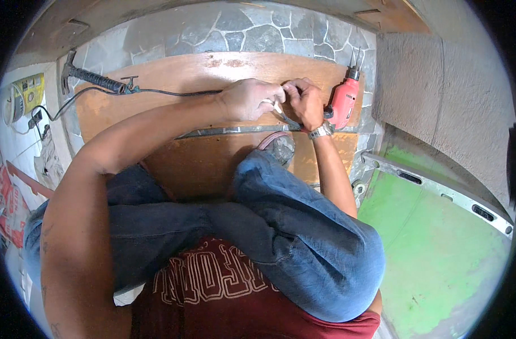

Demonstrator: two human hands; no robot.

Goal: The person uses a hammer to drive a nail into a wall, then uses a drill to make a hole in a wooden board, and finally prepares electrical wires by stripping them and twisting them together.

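Note:
Both my hands meet above a brown wooden board. My left hand is closed around the end of a black cord, which runs in from the left. A small white piece shows at its fingers; I cannot make out what it is. Close beside it, my right hand has its fingertips pinched together, and what they hold is hidden. Below the hands hangs a dark cord section. A red power drill lies just right of my right hand, its bit pointing away.
A hammer with a black grip lies at the far left beside a small T-shaped metal key. An electrical plug is near a yellow package. On the right, a spirit level rests along a green panel.

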